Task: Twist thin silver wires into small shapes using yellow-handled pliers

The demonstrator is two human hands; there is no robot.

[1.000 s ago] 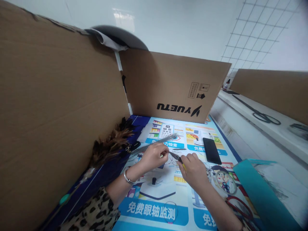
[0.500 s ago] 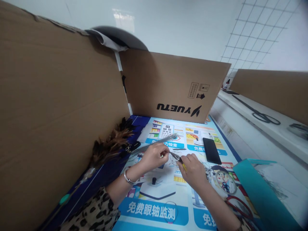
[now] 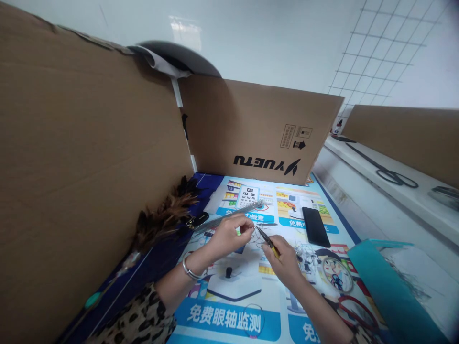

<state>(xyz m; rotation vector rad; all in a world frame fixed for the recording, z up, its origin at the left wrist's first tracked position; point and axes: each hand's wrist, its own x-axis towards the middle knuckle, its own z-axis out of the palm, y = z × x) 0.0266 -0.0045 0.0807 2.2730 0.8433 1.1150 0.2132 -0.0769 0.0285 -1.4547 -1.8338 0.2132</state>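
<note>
My left hand (image 3: 233, 231) is closed in a pinch, with a thin piece of wire (image 3: 255, 227) at its fingertips. In my right hand (image 3: 285, 260) is a pair of needle-nose pliers (image 3: 267, 240) with yellow-and-black handles. The jaws point up and left, close to the pinched fingertips; whether they grip the wire is too small to tell. A bundle of straight grey wires (image 3: 236, 211) lies just beyond my left hand. Short loose wire pieces (image 3: 267, 223) lie behind the pliers.
A black phone (image 3: 315, 227) lies to the right, near a round clear dish (image 3: 337, 274) and a teal box (image 3: 394, 291) holding fine wires. A feather duster (image 3: 165, 215) lies along the left. Cardboard panels (image 3: 258, 124) stand behind and left. Scissors (image 3: 390, 176) rest on the right ledge.
The pliers have tilted more upright and their tips have drawn slightly away from my left fingertips. My right hand has shifted a little down and left.
</note>
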